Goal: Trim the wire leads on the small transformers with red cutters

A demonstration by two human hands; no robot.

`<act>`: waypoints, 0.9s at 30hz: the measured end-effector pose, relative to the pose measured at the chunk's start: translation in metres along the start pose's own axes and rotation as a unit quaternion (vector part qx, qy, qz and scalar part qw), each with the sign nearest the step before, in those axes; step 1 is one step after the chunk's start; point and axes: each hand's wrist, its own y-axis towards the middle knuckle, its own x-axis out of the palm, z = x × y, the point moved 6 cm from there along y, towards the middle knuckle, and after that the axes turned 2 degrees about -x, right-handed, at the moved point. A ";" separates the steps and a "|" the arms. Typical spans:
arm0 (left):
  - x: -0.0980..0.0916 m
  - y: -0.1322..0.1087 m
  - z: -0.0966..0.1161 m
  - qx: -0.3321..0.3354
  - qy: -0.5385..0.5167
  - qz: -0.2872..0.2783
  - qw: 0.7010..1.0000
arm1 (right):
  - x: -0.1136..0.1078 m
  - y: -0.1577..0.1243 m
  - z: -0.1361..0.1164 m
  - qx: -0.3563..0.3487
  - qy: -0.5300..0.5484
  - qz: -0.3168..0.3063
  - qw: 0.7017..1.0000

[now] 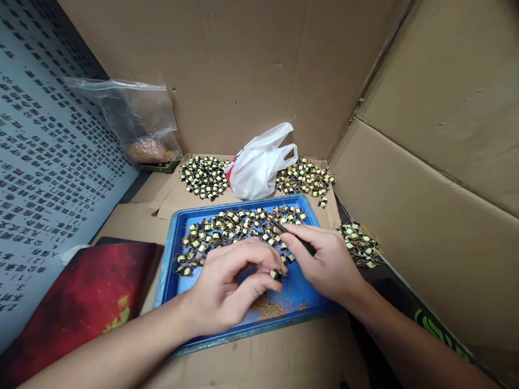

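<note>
Blue tray (170, 270), on cardboard surface (284, 356), centre: holds a band of small yellow-and-black wound components (227, 227) across its far half and a scatter of thin copper wire clippings (270, 309) near its front edge. Left hand (227, 286), over the tray: fingers curled, thumb and forefinger pinched on a single component (277, 275) just above the clippings. Right hand (324, 259), just beside it: closed around a dark slim tool (290, 233), tip pointing toward the far side of the tray. Behind the tray: two further component heaps (205, 175) flanking a white plastic bag (259, 165). Right of the tray: a smaller heap (360, 243). Far left: clear plastic bag (138, 119) with brownish contents. Near left: red-and-black mat (81, 297).
</note>
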 end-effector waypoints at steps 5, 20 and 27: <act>-0.018 -0.003 -0.025 -0.073 -0.059 0.118 0.989 | -0.001 -0.001 -0.002 0.028 0.066 -0.005 0.997; -0.012 0.000 -0.028 -0.066 -0.111 0.062 0.990 | 0.010 -0.005 -0.002 0.132 0.300 -0.145 0.934; -0.009 -0.001 -0.027 -0.081 -0.087 0.043 0.992 | 0.008 -0.005 -0.003 0.126 0.288 -0.138 0.939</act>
